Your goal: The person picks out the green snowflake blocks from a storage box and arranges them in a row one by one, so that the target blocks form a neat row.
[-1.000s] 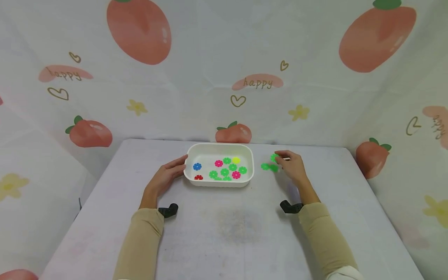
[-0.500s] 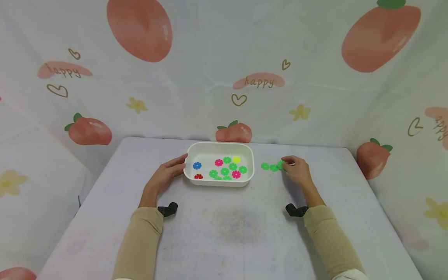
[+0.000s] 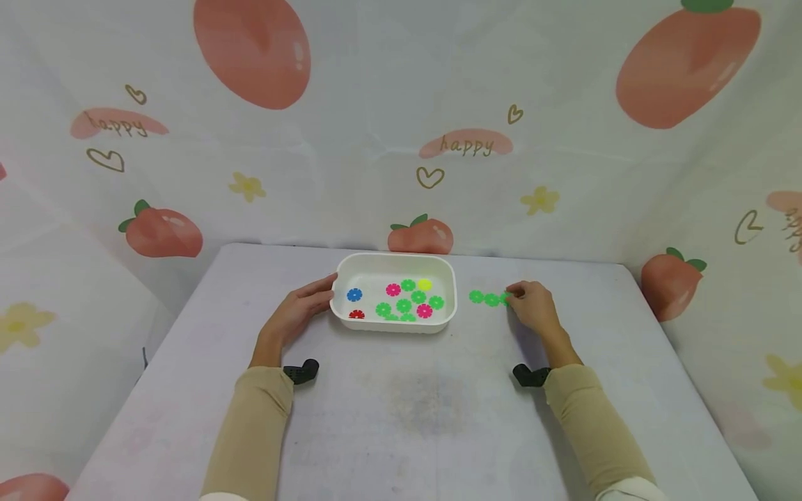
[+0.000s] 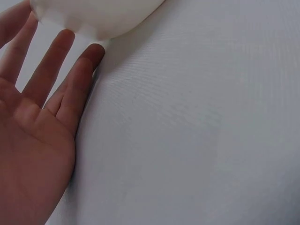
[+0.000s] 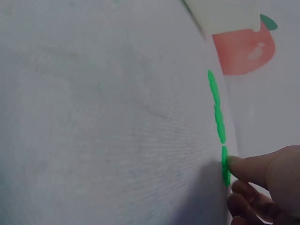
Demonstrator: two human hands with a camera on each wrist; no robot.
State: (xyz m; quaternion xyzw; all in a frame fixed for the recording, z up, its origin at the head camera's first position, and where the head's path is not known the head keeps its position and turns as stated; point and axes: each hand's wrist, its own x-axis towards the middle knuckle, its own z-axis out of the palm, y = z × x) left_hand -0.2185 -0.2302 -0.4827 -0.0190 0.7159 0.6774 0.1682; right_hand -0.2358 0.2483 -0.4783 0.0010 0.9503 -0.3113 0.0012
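Note:
A white oblong tray (image 3: 391,328) holds notched plastic discs: several green, two pink, and one each of blue (image 3: 354,295), red (image 3: 356,314) and yellow (image 3: 425,285). My left hand (image 3: 293,319) touches its left end with extended fingers; the left wrist view shows the fingertips at the tray's underside (image 4: 101,21). Right of the tray, two green discs (image 3: 476,297) (image 3: 491,300) lie side by side on the table. My right hand (image 3: 536,308) pinches a third green disc (image 5: 226,174) at the right end of this row, the fingers partly covering it.
The white-covered table (image 3: 401,452) ends at a printed fabric backdrop (image 3: 351,139) close behind the tray. A black camera mount (image 3: 303,371) sits at my left wrist and another mount (image 3: 531,376) at my right.
My right hand has moved right and down with its green disc, from above the two lying discs to the right end of their row. The left hand stays at the tray.

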